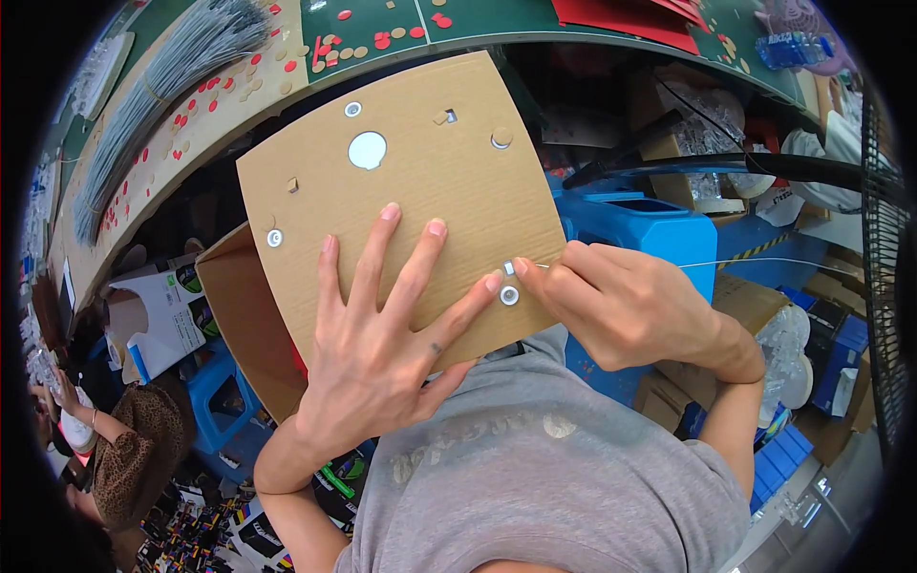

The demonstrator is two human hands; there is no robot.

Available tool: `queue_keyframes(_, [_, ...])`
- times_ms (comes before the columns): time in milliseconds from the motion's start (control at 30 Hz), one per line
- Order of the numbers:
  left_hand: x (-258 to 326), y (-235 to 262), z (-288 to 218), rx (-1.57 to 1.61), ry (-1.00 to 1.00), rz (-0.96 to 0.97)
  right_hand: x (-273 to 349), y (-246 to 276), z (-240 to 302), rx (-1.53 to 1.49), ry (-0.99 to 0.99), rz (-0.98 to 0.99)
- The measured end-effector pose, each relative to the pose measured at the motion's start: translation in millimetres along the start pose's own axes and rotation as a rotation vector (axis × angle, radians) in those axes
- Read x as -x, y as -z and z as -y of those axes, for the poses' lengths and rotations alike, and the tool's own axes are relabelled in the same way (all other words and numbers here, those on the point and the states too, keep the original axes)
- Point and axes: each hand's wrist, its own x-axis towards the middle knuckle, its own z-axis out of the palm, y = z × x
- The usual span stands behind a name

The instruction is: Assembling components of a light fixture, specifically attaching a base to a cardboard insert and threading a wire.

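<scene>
Cardboard sheet (411,191) held up against the person's chest, tilted, its far edge toward the workbench (478,33) rim, near edge at the grey shirt (544,477). Left hand (382,344) lies flat on the sheet, all fingers spread wide and pressing down, gripping nothing; index and middle tips reach toward the sheet's centre, thumb tip sits near the right near corner. Right hand (621,306) is at that same corner, thumb and forefinger closed in a pinch on a small metal piece (509,268), with a thin wire (764,260) running out rightward from the hand, long axis roughly level across the view. Just below the pinch, nearly touching it, is a silver eyelet (509,295) set in the sheet; it lies directly under the right fingertips and just beside the left thumb tip, so the right hand is the nearer one. More eyelets at the left edge (274,238) and far edge (352,109), plus a round cut hole (367,150). Open carton (244,315) hangs under the sheet's left side. Bench carries red and tan paper discs (334,48) and a bundle of grey rods (162,86). Blue bin (650,224) sits right of the sheet. Another person (124,449) sits at lower left.
</scene>
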Motion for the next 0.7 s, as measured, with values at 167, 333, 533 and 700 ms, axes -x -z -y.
queue_keyframes(167, [3.0,-2.4,3.6,0.028,-0.008,0.002,3.8,0.4,-14.6,-0.040,0.044,-0.012])
queue_keyframes(333, [3.5,-5.3,7.1,0.056,-0.018,-0.033,3.0,1.3,-19.1,0.048,0.108,0.005])
queue_keyframes(533, [2.1,-1.4,6.7,0.049,0.007,-0.050,-4.5,-4.7,-26.1,0.014,0.211,-0.034])
queue_keyframes(700, [-3.1,-2.1,8.9,0.078,-0.016,-0.089,-5.2,-9.2,-24.7,-0.037,0.193,-0.066])
